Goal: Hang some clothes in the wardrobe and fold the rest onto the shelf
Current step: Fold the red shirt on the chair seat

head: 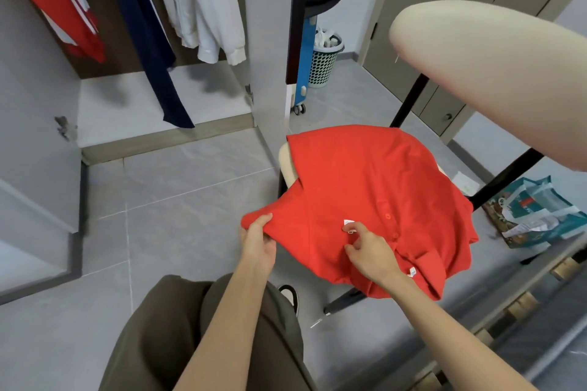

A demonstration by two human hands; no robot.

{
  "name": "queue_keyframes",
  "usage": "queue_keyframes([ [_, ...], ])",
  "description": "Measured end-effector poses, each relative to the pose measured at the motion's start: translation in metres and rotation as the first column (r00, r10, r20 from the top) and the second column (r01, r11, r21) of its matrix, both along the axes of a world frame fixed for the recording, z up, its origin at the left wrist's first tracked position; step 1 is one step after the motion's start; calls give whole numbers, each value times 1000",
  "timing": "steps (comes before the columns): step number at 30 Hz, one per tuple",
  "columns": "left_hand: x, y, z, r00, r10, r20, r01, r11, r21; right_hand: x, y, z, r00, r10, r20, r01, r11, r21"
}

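1. Fingers of my left hand (259, 240), low in the centre of the frame, are curled over and pinching a bunched edge of the red polo shirt (374, 197), thumb on top of the cloth

2. My right hand (368, 246), just right of it, sits on the shirt's front beside the button placket; thumb and forefinger look to be nipping a small white tag (348, 225), the other fingers loosely bent, though I cannot tell how firmly it holds

3. That shirt lies spread over a pale padded board (287, 165) on black legs, right of centre, with its collar toward me and one side hanging off the near edge

4. To do this well, I judge I should pull the pinched edge out taut and level, press the front flat with my right palm so the placket runs straight, then bring the side over in one clean crease

5. Beyond, in the upper left of the frame, the open wardrobe (266, 41) holds a hanging white garment (206, 3), a navy one (149, 41) and a red one (54, 0); its pale floor shelf (127, 98) is where I reckon the folded shirt goes
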State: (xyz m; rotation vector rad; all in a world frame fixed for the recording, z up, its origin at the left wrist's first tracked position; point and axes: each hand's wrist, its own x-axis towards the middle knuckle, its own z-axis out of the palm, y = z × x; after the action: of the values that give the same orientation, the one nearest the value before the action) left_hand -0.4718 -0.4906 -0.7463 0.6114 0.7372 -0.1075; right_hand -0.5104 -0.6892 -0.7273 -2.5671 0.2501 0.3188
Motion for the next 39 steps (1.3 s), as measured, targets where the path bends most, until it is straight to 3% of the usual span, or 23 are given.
queue_keyframes([
  [3, 1, 3, 4, 986, -159, -58, 148, 975, -169, 1, -6, 5, 1000, -26, 12, 25, 997, 73],
  [6, 3, 11, 5, 985, -172, 3, 171, 975, -142, 3, -13, 8, 997, -75, 37, 71, 993, 93],
  [9, 6, 15, 11, 991, -129, 36, 128, 992, 6, 2, -23, 11, 996, -82, 39, 80, 995, 65],
  [11, 10, 5, 25, 981, -113, 155, 94, 988, 121, 0, -32, 14, 991, -111, 70, 105, 990, 89],
  [14, 15, -33, 58, 925, -232, 302, 131, 938, 319, -2, -46, 21, 947, -266, 180, 231, 954, 192],
  [16, 14, -64, 69, 834, -461, 304, 261, 814, 519, -5, -59, 25, 890, -402, 215, 339, 899, 277],
  [18, 6, -90, 71, 639, -734, 231, 475, 613, 631, -13, -74, 29, 841, -493, 225, 415, 852, 318],
  [20, -5, -103, 61, 482, -863, 150, 556, 434, 709, -24, -92, 31, 817, -520, 248, 442, 842, 309],
  [22, -15, -104, 50, 509, -851, 127, 374, 352, 858, -35, -108, 31, 805, -526, 274, 458, 845, 276],
  [24, -20, -100, 37, 656, -751, 80, 108, 198, 974, -45, -121, 27, 812, -517, 272, 482, 856, 188],
  [26, -19, -91, 25, 788, -616, 4, 56, 78, 995, -52, -126, 20, 824, -533, 191, 511, 846, 155],
  [27, -18, -86, 20, 814, -579, -54, 132, 94, 987, -55, -126, 16, 823, -553, 129, 527, 829, 186],
  [29, -17, -79, 11, 785, -607, -124, 327, 235, 915, -58, -123, 6, 822, -569, 19, 543, 794, 275],
  [32, -24, -69, -3, 697, -714, -66, 459, 374, 806, -56, -119, -5, 803, -590, -81, 563, 708, 426],
  [35, -29, -63, -14, 718, -693, -67, 415, 349, 840, -52, -122, -11, 746, -655, -123, 619, 613, 490],
  [37, -28, -60, -9, 715, -697, -50, 346, 291, 892, -50, -126, -13, 746, -656, -114, 627, 634, 453],
  [39, -27, -53, -3, 694, -718, -54, 243, 163, 956, -51, -126, -12, 765, -639, -82, 608, 674, 420],
])
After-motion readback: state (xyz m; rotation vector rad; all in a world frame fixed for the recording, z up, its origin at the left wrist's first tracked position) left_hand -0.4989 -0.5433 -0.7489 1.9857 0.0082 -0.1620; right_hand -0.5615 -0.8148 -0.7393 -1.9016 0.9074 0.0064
